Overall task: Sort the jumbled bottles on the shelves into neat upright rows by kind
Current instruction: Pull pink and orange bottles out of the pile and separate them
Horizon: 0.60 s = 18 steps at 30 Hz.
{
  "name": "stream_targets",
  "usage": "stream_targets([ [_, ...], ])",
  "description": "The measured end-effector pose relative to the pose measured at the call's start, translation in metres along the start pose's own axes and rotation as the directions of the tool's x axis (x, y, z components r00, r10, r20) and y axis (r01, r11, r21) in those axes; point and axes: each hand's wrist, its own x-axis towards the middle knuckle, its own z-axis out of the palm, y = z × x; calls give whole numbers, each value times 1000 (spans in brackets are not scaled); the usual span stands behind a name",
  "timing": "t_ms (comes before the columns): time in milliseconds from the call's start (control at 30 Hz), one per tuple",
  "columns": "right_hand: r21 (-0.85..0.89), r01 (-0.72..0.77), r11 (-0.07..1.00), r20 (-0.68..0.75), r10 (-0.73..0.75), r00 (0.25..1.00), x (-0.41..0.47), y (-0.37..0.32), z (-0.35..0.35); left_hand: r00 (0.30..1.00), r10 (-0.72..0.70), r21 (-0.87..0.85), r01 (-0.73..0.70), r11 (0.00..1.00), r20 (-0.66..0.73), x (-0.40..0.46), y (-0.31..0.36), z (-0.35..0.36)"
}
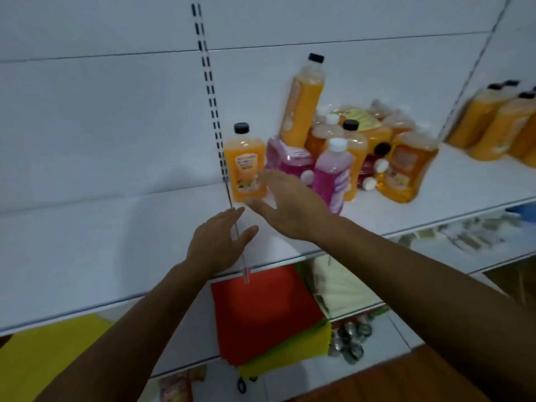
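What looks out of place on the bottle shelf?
The pile in the middle of the shelf is jumbled: orange and pink bottles are mixed together. The tall orange bottle leans, propped on a pink pack, and some white-capped bottles lie on their sides. Nothing looks spilled.

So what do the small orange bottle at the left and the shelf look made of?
The small orange bottle looks like clear plastic: the orange liquid shows through, under a matte black cap and a paper-like label. The shelf looks like white painted metal, smooth and faintly glossy, though blur leaves that open.
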Motion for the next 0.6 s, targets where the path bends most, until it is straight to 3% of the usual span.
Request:
stream_targets([
  [133, 7, -61, 998, -164, 61, 985, -23, 40, -35, 992, 125, -63, -126, 990, -11, 22, 46, 16],
  [333, 11, -101, 995, -464, 94, 881, -32, 74, -65, 955, 276, -353, -298, 887, -112, 44, 95, 30],
  [400, 19, -155, 988, -464, 146, 874, -30, 87, -68, 949, 277, -433, -316, 844, -152, 49, 106, 33],
  [500, 127, -239, 963, -281, 266, 922, -23, 103, -64, 955, 272, -533, -294, 793, -122, 52, 121, 35],
  [600, 130, -222, 966, -210, 245, 947, -16, 111, -57, 959, 271, -587, -265, 765, -80, 59, 127, 40],
])
